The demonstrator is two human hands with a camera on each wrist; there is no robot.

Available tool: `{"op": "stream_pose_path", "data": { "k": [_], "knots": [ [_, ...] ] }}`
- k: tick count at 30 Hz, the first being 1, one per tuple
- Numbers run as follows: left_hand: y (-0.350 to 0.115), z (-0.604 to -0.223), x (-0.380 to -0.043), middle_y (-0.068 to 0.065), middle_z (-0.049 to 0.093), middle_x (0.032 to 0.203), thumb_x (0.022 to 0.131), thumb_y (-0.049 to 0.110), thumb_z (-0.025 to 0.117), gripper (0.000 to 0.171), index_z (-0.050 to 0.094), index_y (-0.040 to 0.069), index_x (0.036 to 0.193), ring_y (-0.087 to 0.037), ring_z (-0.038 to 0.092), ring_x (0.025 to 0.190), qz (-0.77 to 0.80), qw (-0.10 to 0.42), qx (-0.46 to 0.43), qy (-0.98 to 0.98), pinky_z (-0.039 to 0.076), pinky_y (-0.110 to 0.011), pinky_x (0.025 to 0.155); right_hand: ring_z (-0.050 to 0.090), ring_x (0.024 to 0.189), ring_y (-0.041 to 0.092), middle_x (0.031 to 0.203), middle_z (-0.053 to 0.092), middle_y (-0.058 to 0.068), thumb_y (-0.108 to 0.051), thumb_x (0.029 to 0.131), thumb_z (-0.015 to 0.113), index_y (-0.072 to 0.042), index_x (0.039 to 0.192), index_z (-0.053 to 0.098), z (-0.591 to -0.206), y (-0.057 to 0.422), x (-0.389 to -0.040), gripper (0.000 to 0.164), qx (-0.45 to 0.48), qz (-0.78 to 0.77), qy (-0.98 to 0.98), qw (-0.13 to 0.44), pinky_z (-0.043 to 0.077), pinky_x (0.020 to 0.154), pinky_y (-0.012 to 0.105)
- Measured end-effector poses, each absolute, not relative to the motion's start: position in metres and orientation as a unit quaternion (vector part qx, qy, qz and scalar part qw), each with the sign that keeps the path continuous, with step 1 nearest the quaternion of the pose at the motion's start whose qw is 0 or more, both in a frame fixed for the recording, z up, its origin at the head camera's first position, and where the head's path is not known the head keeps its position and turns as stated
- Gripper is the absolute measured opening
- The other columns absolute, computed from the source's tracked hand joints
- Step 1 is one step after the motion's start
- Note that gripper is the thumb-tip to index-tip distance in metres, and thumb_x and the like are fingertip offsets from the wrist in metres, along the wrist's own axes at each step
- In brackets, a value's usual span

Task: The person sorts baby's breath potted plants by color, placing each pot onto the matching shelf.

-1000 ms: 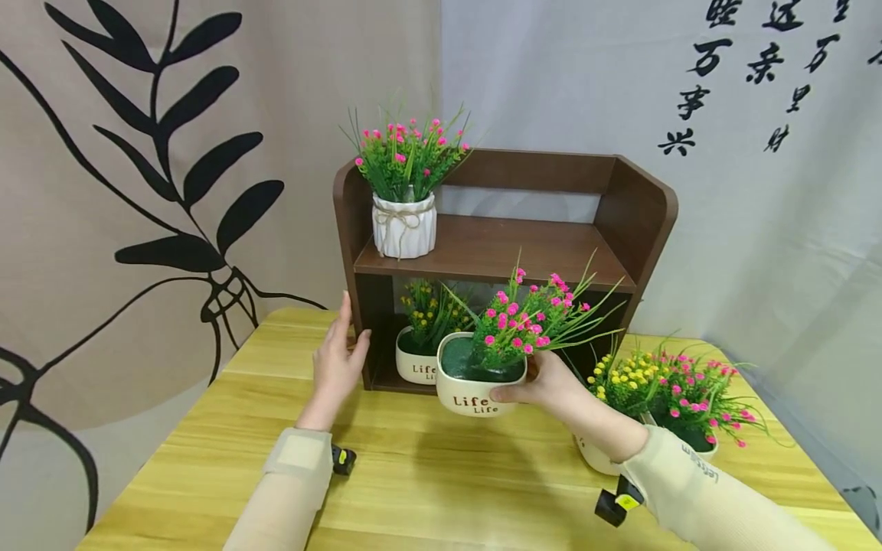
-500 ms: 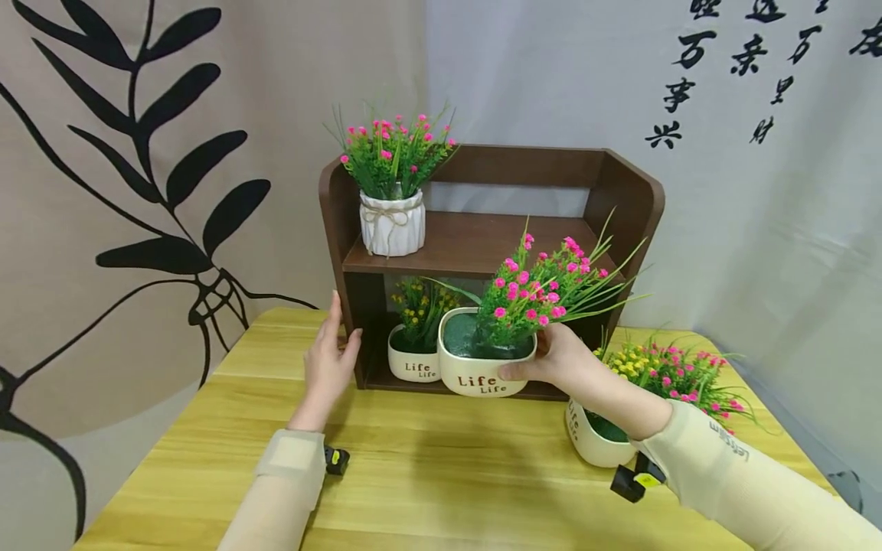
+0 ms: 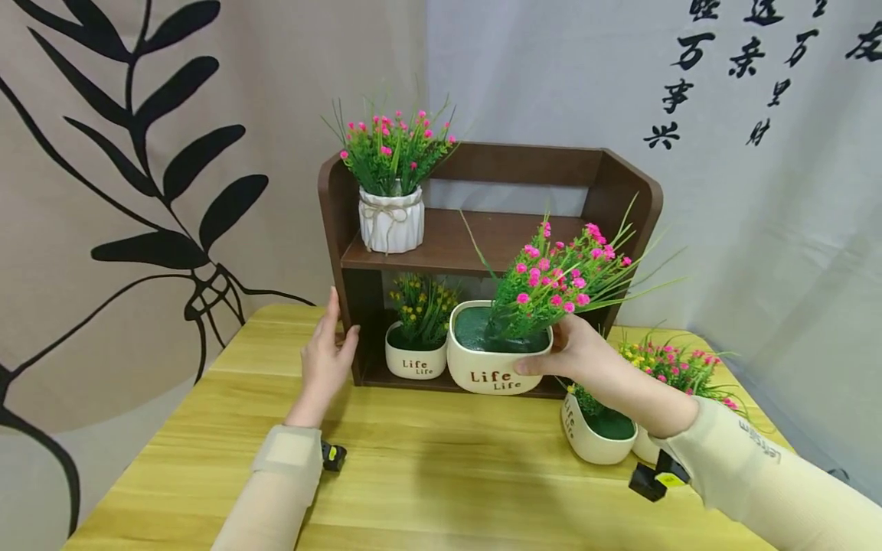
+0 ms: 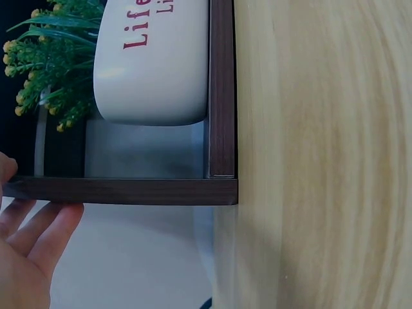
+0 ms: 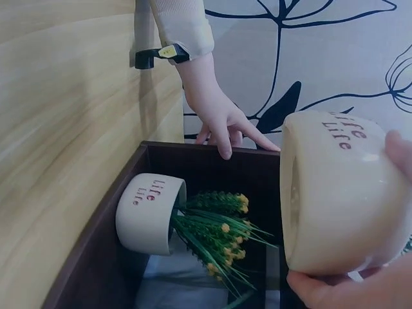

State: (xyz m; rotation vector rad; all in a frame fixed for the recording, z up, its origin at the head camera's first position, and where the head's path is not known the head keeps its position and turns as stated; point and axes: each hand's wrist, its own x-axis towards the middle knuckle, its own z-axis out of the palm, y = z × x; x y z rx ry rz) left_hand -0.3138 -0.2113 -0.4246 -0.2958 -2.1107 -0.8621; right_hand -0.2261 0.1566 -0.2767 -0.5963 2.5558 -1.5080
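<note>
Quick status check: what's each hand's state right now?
Left hand: holding the brown shelf by its side edge.
Right hand: holding the cream pot of pink flowers.

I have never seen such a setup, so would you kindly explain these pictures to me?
There is no robot here, just a person's two bare hands. The wide picture comes from a camera worn on the head; the others come from the black left wrist camera and right wrist camera. On the pale yellow wood-grain table stands a dark brown two-tier shelf. It bears a pink-flowered ribbed white pot above and a yellow-flowered cream oval pot below. Two more cream pots stand at right, partly hidden. The right hand holds a pink-flowered cream pot; the left hand holds the shelf's side panel.
</note>
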Motion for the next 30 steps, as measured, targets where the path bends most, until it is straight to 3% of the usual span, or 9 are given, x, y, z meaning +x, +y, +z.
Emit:
{"op": "stream_pose_path", "data": {
  "k": [7, 12, 16, 19, 25, 30],
  "knots": [
    [-0.212, -0.425, -0.314, -0.023, 0.054, 0.135, 0.092, 0.008, 0.065, 0.073, 0.027, 0.012, 0.154, -0.027, 0.056, 0.060, -0.341, 0.412, -0.121, -0.836, 0.032, -0.035, 0.045, 0.060, 0.100, 0.024, 0.124, 0.057, 0.017, -0.022, 0.080, 0.080, 0.001, 0.135, 0.046, -0.259, 0.160, -0.232, 0.069, -0.206, -0.472, 0.857, 0.032, 0.049, 0.084, 0.037],
    [-0.212, -0.425, -0.315, -0.023, 0.053, 0.135, 0.092, 0.008, 0.065, 0.078, 0.023, 0.019, 0.156, -0.029, 0.059, 0.064, -0.338, 0.413, -0.123, -0.836, 0.034, -0.036, 0.046, 0.062, 0.103, 0.025, 0.126, 0.056, 0.017, -0.017, 0.082, 0.078, -0.001, 0.139, 0.041, -0.243, 0.159, -0.237, 0.071, -0.215, -0.492, 0.843, 0.036, 0.046, 0.090, 0.039],
    [-0.212, -0.426, -0.315, -0.024, 0.053, 0.135, 0.091, 0.007, 0.066, 0.080, 0.021, 0.021, 0.156, -0.027, 0.057, 0.061, -0.338, 0.415, -0.125, -0.835, 0.033, -0.035, 0.045, 0.065, 0.098, 0.020, 0.122, 0.058, 0.016, -0.010, 0.082, 0.076, -0.002, 0.141, 0.039, -0.227, 0.157, -0.241, 0.069, -0.215, -0.517, 0.828, 0.032, 0.043, 0.095, 0.039],
    [-0.212, -0.426, -0.314, -0.023, 0.052, 0.137, 0.091, 0.007, 0.066, 0.080, 0.021, 0.021, 0.156, -0.024, 0.053, 0.056, -0.338, 0.414, -0.124, -0.836, 0.032, -0.034, 0.044, 0.064, 0.100, 0.018, 0.130, 0.053, 0.015, -0.003, 0.083, 0.074, -0.004, 0.145, 0.035, -0.214, 0.156, -0.245, 0.073, -0.225, -0.543, 0.809, 0.024, 0.040, 0.100, 0.042],
    [-0.211, -0.425, -0.313, -0.022, 0.050, 0.139, 0.092, 0.008, 0.065, 0.079, 0.021, 0.020, 0.156, -0.028, 0.059, 0.061, -0.340, 0.410, -0.119, -0.838, 0.033, -0.034, 0.044, 0.063, 0.102, 0.016, 0.135, 0.049, 0.011, -0.007, 0.086, 0.072, -0.009, 0.148, 0.033, -0.194, 0.155, -0.253, 0.073, -0.234, -0.544, 0.806, 0.017, 0.032, 0.106, 0.048],
    [-0.211, -0.424, -0.312, -0.022, 0.049, 0.140, 0.092, 0.008, 0.065, 0.079, 0.021, 0.021, 0.156, -0.032, 0.064, 0.069, -0.343, 0.406, -0.116, -0.839, 0.036, -0.036, 0.045, 0.063, 0.102, 0.016, 0.125, 0.055, 0.012, -0.010, 0.088, 0.070, -0.005, 0.143, 0.036, -0.188, 0.154, -0.261, 0.065, -0.227, -0.547, 0.805, 0.029, 0.036, 0.104, 0.043]
  ]
}}
